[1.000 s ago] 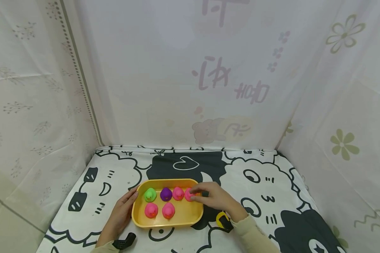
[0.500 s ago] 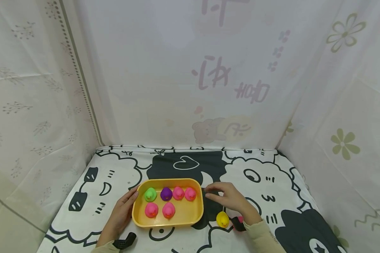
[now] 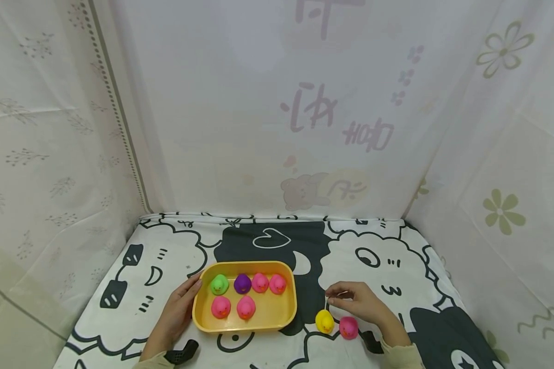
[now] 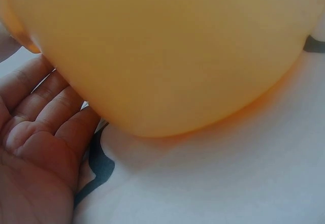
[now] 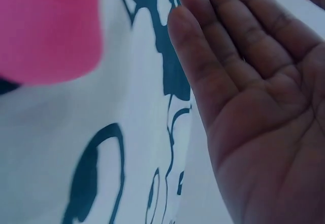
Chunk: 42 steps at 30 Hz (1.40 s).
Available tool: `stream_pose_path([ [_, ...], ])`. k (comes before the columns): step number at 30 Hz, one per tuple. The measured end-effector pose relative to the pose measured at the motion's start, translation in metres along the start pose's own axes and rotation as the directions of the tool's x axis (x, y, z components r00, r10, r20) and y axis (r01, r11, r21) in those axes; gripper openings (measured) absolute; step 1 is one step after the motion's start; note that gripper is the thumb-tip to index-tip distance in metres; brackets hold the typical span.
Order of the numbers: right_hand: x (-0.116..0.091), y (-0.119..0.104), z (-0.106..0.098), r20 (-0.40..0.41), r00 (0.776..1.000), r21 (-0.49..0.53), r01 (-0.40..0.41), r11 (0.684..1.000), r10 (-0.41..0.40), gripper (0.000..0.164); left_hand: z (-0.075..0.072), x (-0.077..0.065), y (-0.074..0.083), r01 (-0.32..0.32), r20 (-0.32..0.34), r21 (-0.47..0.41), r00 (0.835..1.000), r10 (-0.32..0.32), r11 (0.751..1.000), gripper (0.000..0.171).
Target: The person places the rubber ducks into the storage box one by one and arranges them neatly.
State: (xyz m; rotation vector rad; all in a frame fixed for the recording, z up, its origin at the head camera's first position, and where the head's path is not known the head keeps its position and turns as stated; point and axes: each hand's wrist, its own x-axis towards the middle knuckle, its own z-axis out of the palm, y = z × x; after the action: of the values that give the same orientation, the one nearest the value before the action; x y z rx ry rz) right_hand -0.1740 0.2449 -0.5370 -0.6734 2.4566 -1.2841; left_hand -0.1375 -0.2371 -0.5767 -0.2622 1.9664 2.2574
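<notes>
A yellow tray (image 3: 277, 322) holds several rubber ducks: a green duck (image 3: 219, 284), a purple duck (image 3: 242, 283) and pink ones, such as the pink duck (image 3: 277, 283) at the back right corner. My left hand (image 3: 179, 306) holds the tray's left side, thumb at the rim; in the left wrist view the fingers (image 4: 61, 104) lie against its outer wall. Right of the tray, my right hand (image 3: 357, 301) hovers with nothing in it, its fingers loosely extended. Just below its fingertips sit a yellow duck (image 3: 324, 321) and a pink duck (image 3: 348, 328), the latter also large in the right wrist view.
A white cloth (image 3: 258, 353) with black cartoon drawings covers the table. Pale printed curtains (image 3: 240, 128) close off the back and both sides. Each wrist wears a black strap device, such as the left wrist device (image 3: 182, 352).
My right hand has let go of the pink duck at the tray's back right and moved right and toward me. The two ducks outside have come into full view. The left hand stays put.
</notes>
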Motion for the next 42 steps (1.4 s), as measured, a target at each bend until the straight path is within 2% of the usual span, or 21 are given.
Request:
stream_pose_path([
  [5, -0.009, 0.003, 0.007, 0.084, 0.996, 0.095, -0.006, 0.995, -0.002, 0.019, 0.000, 0.000, 0.000, 0.006, -0.006, -0.003, 1.000, -0.006, 1.000, 0.064],
  [9, -0.011, 0.005, 0.012, 0.111, 0.993, 0.136, 0.024, 0.990, -0.040, 0.013, 0.001, 0.000, 0.001, 0.018, -0.016, -0.001, 1.000, -0.018, 1.000, 0.065],
  [14, -0.014, 0.009, 0.016, 0.092, 0.992, 0.133, 0.073, 0.988, -0.086, 0.011, 0.001, 0.000, 0.001, 0.019, -0.014, 0.004, 1.000, -0.019, 1.000, 0.065],
  [25, -0.019, 0.006, 0.021, 0.127, 0.989, 0.108, 0.066, 0.992, -0.080, 0.022, -0.001, 0.001, 0.000, 0.023, -0.012, 0.001, 1.000, -0.023, 1.000, 0.066],
  [34, -0.021, 0.016, 0.028, 0.074, 0.985, 0.072, 0.149, 0.986, -0.154, 0.025, -0.002, 0.001, -0.001, 0.008, 0.000, -0.007, 1.000, -0.008, 1.000, 0.065],
  [42, -0.023, 0.015, 0.031, 0.030, 0.993, 0.070, 0.113, 0.991, -0.115, 0.024, -0.001, 0.001, -0.001, 0.007, -0.012, -0.006, 1.000, -0.007, 1.000, 0.066],
])
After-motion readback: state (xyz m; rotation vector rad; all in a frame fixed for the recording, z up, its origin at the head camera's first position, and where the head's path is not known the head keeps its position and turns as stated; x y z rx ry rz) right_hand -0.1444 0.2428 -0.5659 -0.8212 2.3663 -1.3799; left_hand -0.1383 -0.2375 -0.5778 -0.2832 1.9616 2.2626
